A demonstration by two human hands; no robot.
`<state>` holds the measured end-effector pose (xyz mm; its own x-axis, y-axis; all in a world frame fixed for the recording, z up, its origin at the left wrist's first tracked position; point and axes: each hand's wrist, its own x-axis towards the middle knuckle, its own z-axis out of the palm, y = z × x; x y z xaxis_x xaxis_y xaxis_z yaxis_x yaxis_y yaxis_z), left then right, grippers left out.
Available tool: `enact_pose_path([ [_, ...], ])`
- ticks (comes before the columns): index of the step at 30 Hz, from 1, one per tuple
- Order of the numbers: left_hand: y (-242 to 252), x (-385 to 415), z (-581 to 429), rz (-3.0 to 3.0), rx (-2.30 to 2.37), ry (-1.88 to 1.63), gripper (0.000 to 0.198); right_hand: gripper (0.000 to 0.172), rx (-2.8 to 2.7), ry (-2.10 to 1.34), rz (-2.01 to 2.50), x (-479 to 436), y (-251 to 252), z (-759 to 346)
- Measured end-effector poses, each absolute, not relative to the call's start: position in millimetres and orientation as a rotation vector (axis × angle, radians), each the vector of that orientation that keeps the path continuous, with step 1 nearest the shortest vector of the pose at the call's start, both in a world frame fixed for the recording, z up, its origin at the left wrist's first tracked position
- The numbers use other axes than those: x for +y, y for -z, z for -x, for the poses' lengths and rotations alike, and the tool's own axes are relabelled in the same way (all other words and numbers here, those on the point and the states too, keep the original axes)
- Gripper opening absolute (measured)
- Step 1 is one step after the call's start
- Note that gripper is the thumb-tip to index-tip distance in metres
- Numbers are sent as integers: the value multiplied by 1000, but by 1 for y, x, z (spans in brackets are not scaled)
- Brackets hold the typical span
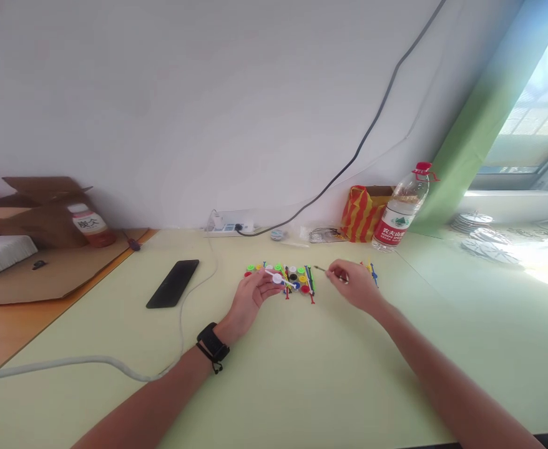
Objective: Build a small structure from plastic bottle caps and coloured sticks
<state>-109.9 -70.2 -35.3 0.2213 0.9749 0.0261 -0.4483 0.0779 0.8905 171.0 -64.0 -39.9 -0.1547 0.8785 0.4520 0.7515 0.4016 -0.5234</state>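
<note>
A cluster of small coloured paint pots [293, 277] with coloured sticks lies in the middle of the pale green table [302, 374]. My left hand [250, 296], a black watch on its wrist, pinches a small white lid or spoon-like piece [278, 278] right beside the pots. My right hand [353, 284] is closed on a thin brush-like stick [321, 269] whose tip points left toward the pots. More coloured sticks [372, 271] lie just behind my right hand.
A black phone [173, 284] lies left of the pots, with a white cable [115, 365] running past it. A power strip [229, 227], a water bottle [400, 212] and a striped bag [361, 213] stand along the wall. Cardboard [44, 274] and a drink bottle [89, 224] sit far left.
</note>
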Motion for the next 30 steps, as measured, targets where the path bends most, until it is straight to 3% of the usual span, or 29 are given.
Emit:
enact_pose_path([
  [7, 39, -71, 110, -1087, 848, -1214, 27, 29, -1845, 37, 1835, -35, 57, -220],
  [10, 42, -70, 109, -1143, 924, -1180, 28, 47, -1653, 153, 2047, -32, 65, -233],
  [14, 45, -72, 107, -1239, 962, -1109, 28, 64, -1691, 15, 2171, -33, 76, -236],
  [19, 47, -75, 105, -1352, 933, -1032, 33, 58, -1969, -28, 2011, -37, 83, -218],
  [23, 45, -76, 105, -1367, 954, -976, 40, 35, -2194, 14, 1822, -42, 84, -204],
  [30, 45, -77, 101, -1132, 895, -946, 50, 21, -2155, 102, 1881, -50, 82, -191],
])
